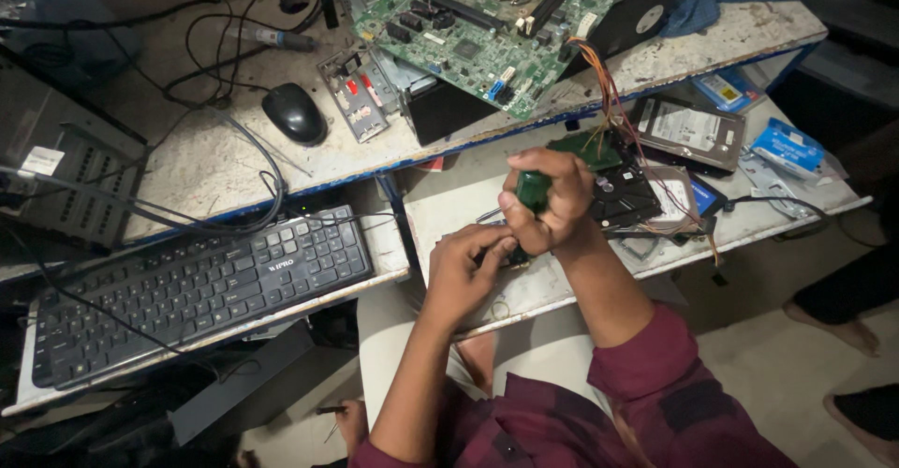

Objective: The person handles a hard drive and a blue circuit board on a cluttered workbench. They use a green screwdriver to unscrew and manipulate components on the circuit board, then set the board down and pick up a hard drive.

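My right hand (552, 201) is closed around the dark green handle of a screwdriver (533, 190), held upright over a small dark part on the pull-out shelf (449, 197). My left hand (464, 267) pinches that small dark part (510, 255) just below the screwdriver; most of it is hidden by my fingers. Both hands sit close together over the shelf's front half. A dark hard drive (626, 197) lies just right of my right hand.
A black keyboard (197, 290) lies on the left tray. On the worn desk (206, 159) are a black mouse (294, 112), a green motherboard (487, 28) and tangled cables. Another hard drive (691, 131) and blue packets (787, 148) lie right. Other people's feet (843, 323) stand right.
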